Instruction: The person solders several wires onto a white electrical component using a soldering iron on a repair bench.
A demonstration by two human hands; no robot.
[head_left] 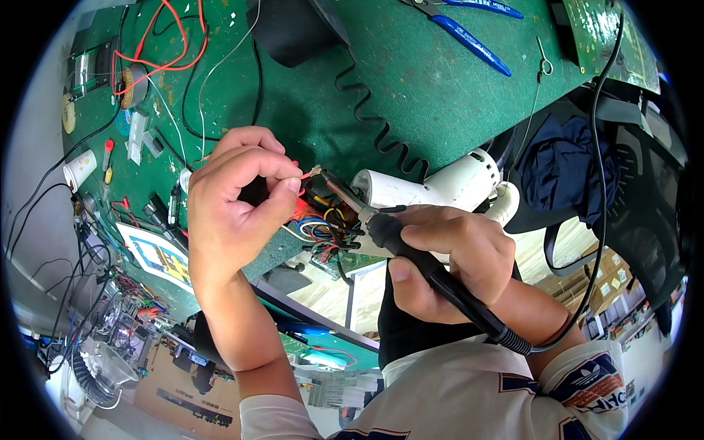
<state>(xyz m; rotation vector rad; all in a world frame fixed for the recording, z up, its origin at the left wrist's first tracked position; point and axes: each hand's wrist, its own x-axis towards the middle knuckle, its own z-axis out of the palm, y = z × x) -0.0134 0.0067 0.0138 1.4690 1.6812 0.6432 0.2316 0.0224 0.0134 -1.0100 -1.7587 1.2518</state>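
My left hand (235,198) pinches a thin red wire (299,174) between thumb and forefinger, its bare end meeting the tip of a soldering iron (411,253). My right hand (447,257) grips the iron's black handle like a pen; its metal tip points up-left at the wire end. Under both hands sits a white device (440,187) with a bundle of coloured wires (323,220) spilling from a small circuit board at the green bench edge.
A green bench mat (411,95) carries blue-handled cutters (477,44), a black coiled cord (367,110), loose red and black leads (161,51), a solder spool (70,114) and a green circuit board (609,37). A black chair with dark cloth (572,169) stands right.
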